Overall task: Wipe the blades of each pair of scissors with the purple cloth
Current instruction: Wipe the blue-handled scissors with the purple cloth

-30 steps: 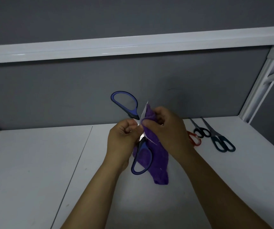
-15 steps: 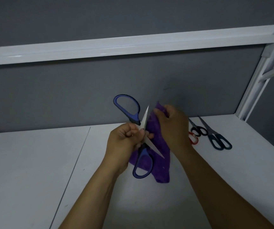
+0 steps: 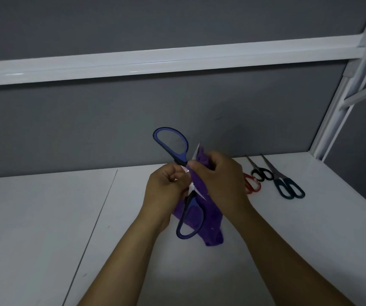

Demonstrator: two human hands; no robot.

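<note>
Scissors (image 3: 181, 157), blue-handled, spread open: my left hand (image 3: 166, 186) grips them at mid-length; my right hand (image 3: 222, 180) pinches the purple cloth (image 3: 210, 219) around one blade (image 3: 196, 151).

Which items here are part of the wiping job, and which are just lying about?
Job: blue-handled scissors in left hand; purple cloth in right hand; red-handled scissors, black-handled scissors, teal-handled scissors on the table.
Not part: white shelf rail, white frame post.

dim, soft focus, wide-angle bowing
</note>
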